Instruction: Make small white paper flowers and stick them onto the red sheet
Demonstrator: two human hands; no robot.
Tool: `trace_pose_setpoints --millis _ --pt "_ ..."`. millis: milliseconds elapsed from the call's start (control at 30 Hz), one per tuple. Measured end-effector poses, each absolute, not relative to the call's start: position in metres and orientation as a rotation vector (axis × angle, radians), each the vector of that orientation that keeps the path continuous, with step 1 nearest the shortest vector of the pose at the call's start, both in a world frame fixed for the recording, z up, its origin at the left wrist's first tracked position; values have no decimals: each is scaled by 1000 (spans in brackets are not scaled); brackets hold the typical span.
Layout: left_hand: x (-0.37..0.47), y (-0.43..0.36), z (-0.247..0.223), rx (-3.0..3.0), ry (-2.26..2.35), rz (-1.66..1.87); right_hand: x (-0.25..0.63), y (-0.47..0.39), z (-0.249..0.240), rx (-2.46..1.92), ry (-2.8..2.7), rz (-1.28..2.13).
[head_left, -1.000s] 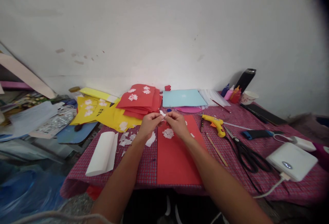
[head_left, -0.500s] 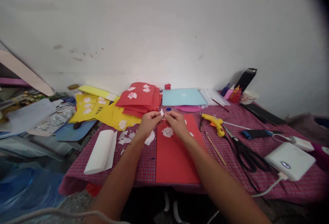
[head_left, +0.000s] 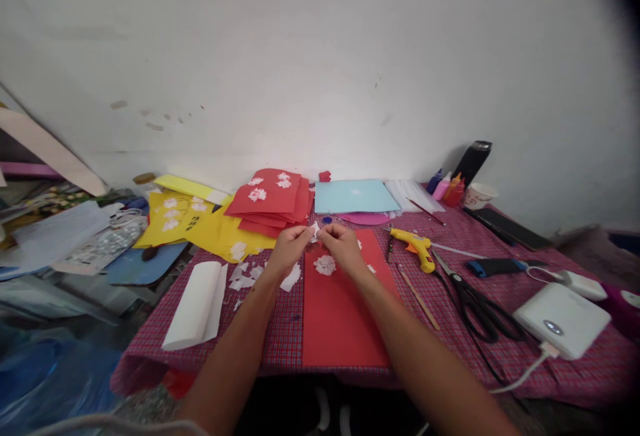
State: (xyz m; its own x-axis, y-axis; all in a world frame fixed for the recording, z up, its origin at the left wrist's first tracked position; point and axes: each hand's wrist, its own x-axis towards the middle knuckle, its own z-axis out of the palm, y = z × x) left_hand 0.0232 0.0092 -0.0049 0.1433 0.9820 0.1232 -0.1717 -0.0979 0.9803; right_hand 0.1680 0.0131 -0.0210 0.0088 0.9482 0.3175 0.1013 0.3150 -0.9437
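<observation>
Between the fingertips of both hands is a small white paper piece (head_left: 315,229). My left hand (head_left: 291,247) pinches it from the left, and my right hand (head_left: 342,245) pinches it from the right. Both hands are just above the upper part of a red sheet (head_left: 345,323). A white paper flower (head_left: 325,265) lies on that sheet below my hands, with more white bits partly hidden by my right hand. White paper scraps (head_left: 243,281) are scattered left of the red sheet, beside a folded white paper (head_left: 195,306).
A red card stack (head_left: 270,199), yellow sheets (head_left: 225,229) and a light blue sheet (head_left: 355,197) lie at the back. On the right are a yellow glue gun (head_left: 417,246), black scissors (head_left: 480,306), a white box (head_left: 561,319), paint bottles (head_left: 443,187) and a black flask (head_left: 473,161).
The camera view has shifted slightly, so the table things appear a little lower. Both hands remain together at the white paper piece, with only slight finger movement.
</observation>
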Motion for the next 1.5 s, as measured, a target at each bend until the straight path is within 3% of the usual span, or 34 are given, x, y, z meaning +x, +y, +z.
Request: trace_pose_setpoints --millis 1500 --pt "20 9 -6 1401 1019 1262 167 15 -23 -1048 -1388 843"
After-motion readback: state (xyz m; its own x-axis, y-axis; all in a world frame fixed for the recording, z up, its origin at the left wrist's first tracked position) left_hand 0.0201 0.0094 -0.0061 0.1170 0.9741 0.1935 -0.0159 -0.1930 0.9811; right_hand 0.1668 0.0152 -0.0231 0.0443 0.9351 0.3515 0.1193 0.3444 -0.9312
